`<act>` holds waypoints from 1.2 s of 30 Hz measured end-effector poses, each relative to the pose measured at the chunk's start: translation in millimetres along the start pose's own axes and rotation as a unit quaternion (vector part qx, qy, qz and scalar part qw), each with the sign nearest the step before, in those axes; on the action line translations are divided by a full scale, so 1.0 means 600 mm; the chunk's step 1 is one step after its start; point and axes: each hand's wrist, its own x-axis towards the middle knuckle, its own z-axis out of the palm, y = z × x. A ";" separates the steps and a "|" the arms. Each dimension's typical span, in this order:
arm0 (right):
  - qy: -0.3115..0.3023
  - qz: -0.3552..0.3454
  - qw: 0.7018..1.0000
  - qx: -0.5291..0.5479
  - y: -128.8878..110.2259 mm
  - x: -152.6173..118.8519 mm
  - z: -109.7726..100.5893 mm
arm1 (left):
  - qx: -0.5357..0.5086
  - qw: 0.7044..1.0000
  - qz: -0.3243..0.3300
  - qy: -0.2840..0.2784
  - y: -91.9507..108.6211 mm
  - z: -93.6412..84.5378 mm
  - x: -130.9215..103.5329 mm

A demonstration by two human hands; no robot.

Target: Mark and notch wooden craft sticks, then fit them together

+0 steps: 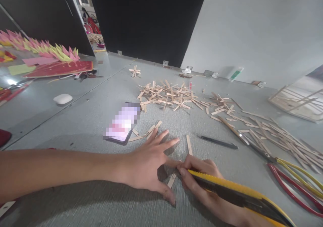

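1. Head view: wooden stick (172, 181) lies between left hand (148, 163), outspread and gripping nothing, and right hand (205, 165), grasping a yellow cutter (234, 193).
2. Best pin it firmly, fingers clear of the cutter's tip.

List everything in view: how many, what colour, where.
Phone: one, pinkish screen, left of centre
Wooden sticks: many, pale, centre and right
Scissors: one, red and yellow handles, right
Pen-like tool: one, dark, right of centre
Cutter-like tool: one, yellow and black, lower right
Rounded case: one, white, left
Folded paper: many, pink and yellow, upper left
Board: one, red, upper left
Panels: several, black and grey, back
Metal brackets: several, silver, panels' base
Box-like object: one, pale, far right
Work surface: one, grey, throughout
Left hand: one, bare, spread, lower centre
Right hand: one, bare, gripping the cutter-like tool
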 end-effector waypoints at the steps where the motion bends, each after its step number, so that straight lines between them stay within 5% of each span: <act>1: -0.007 0.004 1.000 0.001 0.001 0.000 0.001 | -0.005 1.000 0.000 -0.003 -0.001 -0.001 -0.001; 36: -0.037 0.035 0.999 0.012 0.008 -0.002 -0.003 | 0.001 1.000 0.018 -0.021 -0.022 0.005 0.013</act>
